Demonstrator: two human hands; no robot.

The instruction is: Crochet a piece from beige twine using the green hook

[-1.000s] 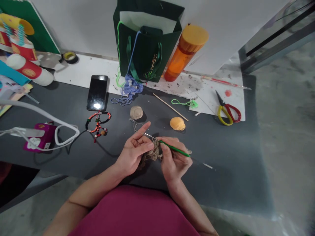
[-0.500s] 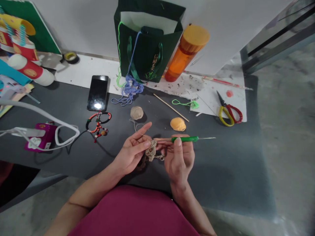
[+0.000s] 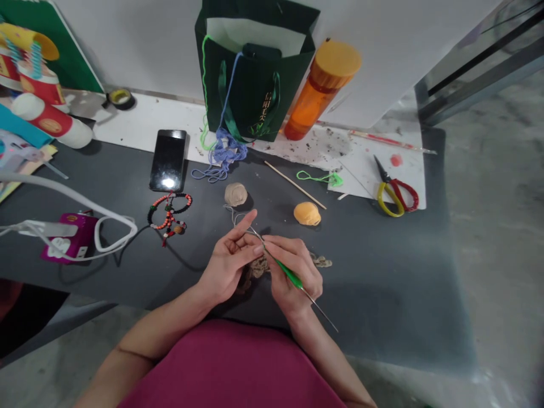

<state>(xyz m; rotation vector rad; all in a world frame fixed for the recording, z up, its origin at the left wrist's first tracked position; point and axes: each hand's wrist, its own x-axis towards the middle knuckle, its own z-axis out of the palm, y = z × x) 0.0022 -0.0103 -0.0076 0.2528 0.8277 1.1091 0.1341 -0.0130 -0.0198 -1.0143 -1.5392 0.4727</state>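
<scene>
Crochet looks knobbly, perhaps lacy, in left hand

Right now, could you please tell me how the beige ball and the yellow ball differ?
The beige ball is pale and dull, while the yellow ball is bright. A loose strand runs from the beige ball toward the left hand; none is seen leading off the yellow ball. The yellow ball looks slightly wider than the beige ball. Both are roundish and rest on the dark tabletop.

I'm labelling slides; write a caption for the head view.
The right hand holds a green-handled hook at beige crochet work pinched by the left hand.
</scene>
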